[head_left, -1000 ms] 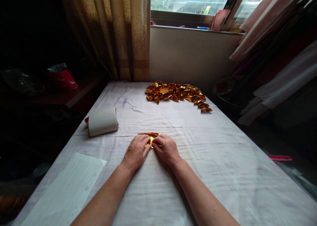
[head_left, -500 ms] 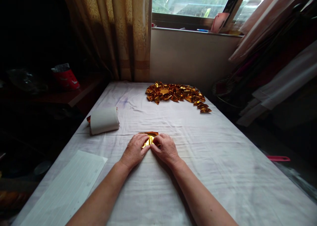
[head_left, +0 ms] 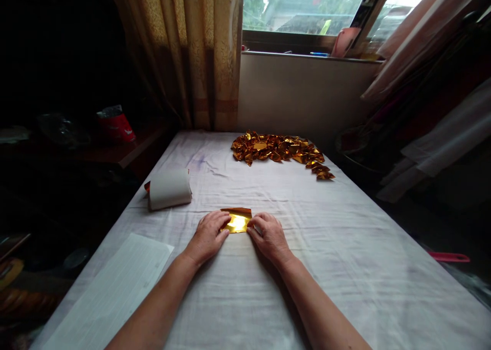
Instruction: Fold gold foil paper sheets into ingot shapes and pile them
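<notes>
Gold foil sheet (head_left: 238,220) lay flat on the cloth-covered table (head_left: 345,247), pinned for creasing: left hand (head_left: 207,235) at its 9 o'clock edge, right hand (head_left: 270,236) at 3 o'clock, each grip unclenched, fingertips pressing. Folded gold pieces (head_left: 282,150) sat at 12 o'clock, a paper roll (head_left: 169,189) at 10; nothing obstructed.

You can't read any text here: the red packet (head_left: 116,126) at the left carries white marks too blurred to make out, and the sheet (head_left: 111,293) at lower left shows only faint lines.
</notes>
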{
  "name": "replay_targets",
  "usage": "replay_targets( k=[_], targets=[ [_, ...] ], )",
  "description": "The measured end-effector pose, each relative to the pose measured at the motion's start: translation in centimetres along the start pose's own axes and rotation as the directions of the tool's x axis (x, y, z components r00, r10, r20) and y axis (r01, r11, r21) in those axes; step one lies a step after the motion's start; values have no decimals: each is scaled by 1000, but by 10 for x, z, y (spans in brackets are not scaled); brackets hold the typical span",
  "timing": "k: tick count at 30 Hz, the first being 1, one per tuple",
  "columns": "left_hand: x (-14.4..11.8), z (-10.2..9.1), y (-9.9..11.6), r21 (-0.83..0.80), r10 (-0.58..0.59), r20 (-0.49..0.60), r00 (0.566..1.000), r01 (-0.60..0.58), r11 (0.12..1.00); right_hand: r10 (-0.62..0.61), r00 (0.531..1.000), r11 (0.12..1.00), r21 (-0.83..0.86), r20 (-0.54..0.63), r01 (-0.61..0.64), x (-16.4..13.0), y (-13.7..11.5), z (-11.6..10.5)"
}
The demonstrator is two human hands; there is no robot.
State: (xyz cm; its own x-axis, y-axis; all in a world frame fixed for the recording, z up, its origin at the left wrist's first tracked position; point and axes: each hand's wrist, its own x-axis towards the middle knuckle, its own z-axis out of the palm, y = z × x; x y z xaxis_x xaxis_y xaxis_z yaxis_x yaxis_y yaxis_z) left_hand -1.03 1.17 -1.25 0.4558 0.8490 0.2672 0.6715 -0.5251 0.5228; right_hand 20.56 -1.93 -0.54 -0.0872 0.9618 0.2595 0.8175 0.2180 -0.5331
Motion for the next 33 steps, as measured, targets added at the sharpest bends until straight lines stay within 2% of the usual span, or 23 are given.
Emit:
replay_targets(
  k=[10, 13, 16, 17, 19, 22, 25, 29, 33],
  targets=[
    [-5, -5, -9, 45, -59, 43, 997, 57, 997, -80, 995, 995, 53, -60, 83, -4, 16, 3],
    [-5, -2, -12, 43, -59, 20, 998, 58, 997, -94, 986, 995, -30, -137, 91, -7, 11, 2],
    [-5, 1, -13, 45, -54, -5, 999, 54, 998, -188, 963, 980, -103, -192, 171, -9, -5, 3],
    [-5, 2, -13, 46, -56, -12, 998, 56, 997, -241, 956, 968, -108, -165, 225, -8, -13, 5],
    [-4, 3, -13, 47, -68, -23, 997, 69, 996, -320, 947, 943, -114, -39, 314, -4, -28, 12],
    [-4, 4, -14, 46, -100, -35, 994, 101, 994, -208, 967, 958, -166, 148, 232, 6, -45, 22],
    [-5, 5, -16, 35, -112, -41, 993, 113, 993, -77, 959, 965, -220, 274, 140, 15, -50, 26],
    [-5, 4, -17, 24, -108, -25, 994, 109, 994, 12, 942, 969, -238, 335, 73, 19, -47, 23],
    [-6, 4, -17, 31, -121, -15, 993, 121, 992, 53, 938, 966, -256, 342, 39, 16, -42, 17]
  ],
)
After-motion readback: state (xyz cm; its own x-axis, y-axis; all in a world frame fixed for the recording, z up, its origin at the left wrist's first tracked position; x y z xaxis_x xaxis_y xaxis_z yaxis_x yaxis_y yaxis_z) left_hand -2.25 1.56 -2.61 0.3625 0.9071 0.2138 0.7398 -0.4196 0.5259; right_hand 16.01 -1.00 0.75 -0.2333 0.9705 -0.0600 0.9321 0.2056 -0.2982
